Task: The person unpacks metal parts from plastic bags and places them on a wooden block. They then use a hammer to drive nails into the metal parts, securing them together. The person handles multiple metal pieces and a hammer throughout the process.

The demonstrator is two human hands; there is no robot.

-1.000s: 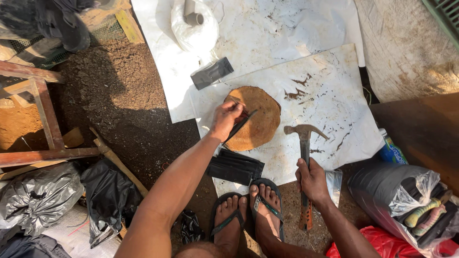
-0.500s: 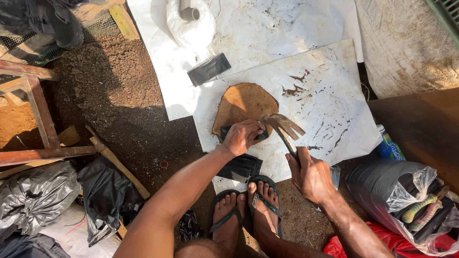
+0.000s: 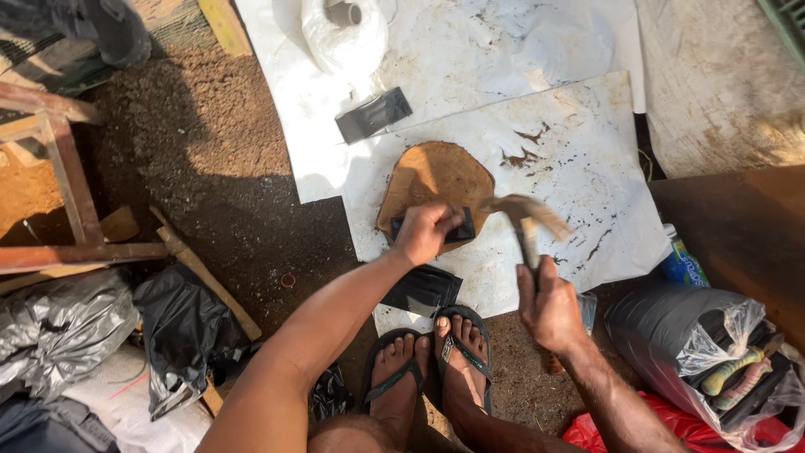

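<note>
At the far left, a rusty metal frame (image 3: 59,168) stands on bare dirt ground (image 3: 210,143), its upper part cut off by the picture's edge. Below it lie crumpled grey and black plastic bags (image 3: 168,327); what they hold cannot be seen. A wooden stick (image 3: 210,277) lies slanted beside them.

Further right, a white sheet (image 3: 503,50) covers the ground, and a tied white bag (image 3: 344,33) rests at its top edge. A small dark metal plate (image 3: 373,114) lies flat on the sheet. A white board (image 3: 587,168), stained with brown streaks, lies nearer the person, and a brown disc (image 3: 440,172) lies on it. The left hand (image 3: 426,231) presses a dark flat tool (image 3: 457,228) against the disc's near edge; its grip is closed round the tool, whose left end is hidden under the fingers. Another dark flat piece (image 3: 423,288) lies just below that wrist, partly covered by the forearm.

Two feet in dark sandals (image 3: 436,361) stand at the board's near edge.

The right hand (image 3: 549,306) is clamped on the handle of a hammer (image 3: 524,218), its head blurred above the board just right of the left hand; the handle's lower end is hidden.

At the right, a clear bag (image 3: 738,352) holds long shapes hard to make out, beside a grey bag (image 3: 662,319) and red plastic (image 3: 604,432) cut off by the picture's edge.
</note>
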